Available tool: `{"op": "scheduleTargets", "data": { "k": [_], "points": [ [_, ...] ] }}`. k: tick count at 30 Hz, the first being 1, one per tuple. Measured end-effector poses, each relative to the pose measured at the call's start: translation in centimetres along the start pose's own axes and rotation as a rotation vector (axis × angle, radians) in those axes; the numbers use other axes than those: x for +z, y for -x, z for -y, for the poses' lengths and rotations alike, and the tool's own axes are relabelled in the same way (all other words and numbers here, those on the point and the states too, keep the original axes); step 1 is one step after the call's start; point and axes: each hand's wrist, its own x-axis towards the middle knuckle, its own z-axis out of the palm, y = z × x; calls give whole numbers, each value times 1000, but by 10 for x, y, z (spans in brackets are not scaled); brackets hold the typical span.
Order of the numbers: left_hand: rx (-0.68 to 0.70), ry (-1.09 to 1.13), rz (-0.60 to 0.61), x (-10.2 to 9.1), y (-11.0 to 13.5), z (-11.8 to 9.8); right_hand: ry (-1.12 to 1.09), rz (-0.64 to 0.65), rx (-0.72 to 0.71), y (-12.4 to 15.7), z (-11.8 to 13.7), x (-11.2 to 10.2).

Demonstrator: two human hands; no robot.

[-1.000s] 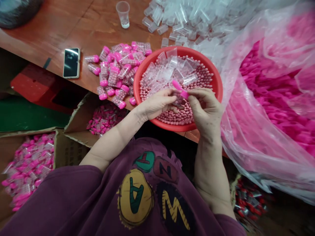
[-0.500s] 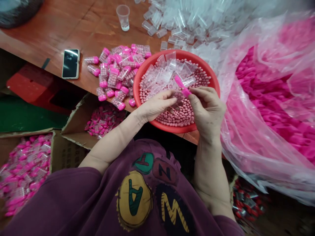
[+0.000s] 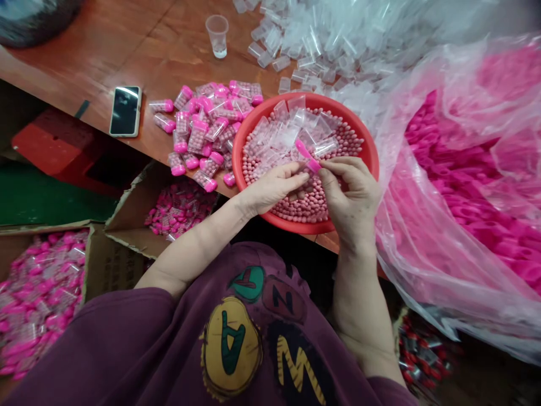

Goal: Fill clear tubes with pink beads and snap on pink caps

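Note:
Both my hands meet over a red bowl (image 3: 368, 148) filled with small pink beads and several empty clear vials. My left hand (image 3: 274, 187) pinches a clear vial (image 3: 305, 175) that is mostly hidden between the fingers. My right hand (image 3: 350, 194) pinches a pink cap (image 3: 307, 157) that sits at the vial's open end. Left of the bowl lies a heap of filled vials with pink caps (image 3: 207, 127) on the brown table.
A phone (image 3: 124, 110) lies on the table's left part, a clear plastic cup (image 3: 217, 35) further back. Empty clear vials (image 3: 321, 39) are piled behind the bowl. A big plastic bag of pink caps (image 3: 469, 169) fills the right. Cardboard boxes of capped vials (image 3: 42, 287) stand below left.
My hands have stayed together over the bowl, with the cap and vial shifting only slightly. The camera view has drifted a little downward.

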Motion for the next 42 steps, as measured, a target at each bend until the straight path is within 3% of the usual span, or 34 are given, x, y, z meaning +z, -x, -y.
{"op": "scheduleTargets", "data": {
  "k": [4, 10, 18, 22, 27, 30, 34, 38, 40, 42],
  "points": [
    [18, 46, -84, 7, 0, -1, 84, -4, -87, 8, -1, 8],
    [11, 11, -176, 15, 2, -8, 122, -140, -169, 23, -2, 27],
    [23, 32, -142, 13, 7, -7, -23, -148, 38, 25, 5, 21],
    [-23, 93, -151, 15, 7, -13, -42, -186, 27, 29, 9, 26],
    [-116, 164, -166, 13, 3, -20, 8, -139, -13, 32, 13, 27],
    [-118, 161, -137, 12, 4, -23, -109, -90, 72, 28, 6, 20],
    [-177, 98, -41, 17, 10, -27, -447, -85, 387, 11, -4, 18],
    [-263, 97, 83, 17, 12, -28, -749, 174, 691, -11, 7, 24],
    [-264, 147, 68, 14, 11, -28, -818, 181, 680, -15, 16, 24],
    [-238, 218, 22, 11, 8, -27, -740, 105, 524, -10, 20, 21]
  ]
}}
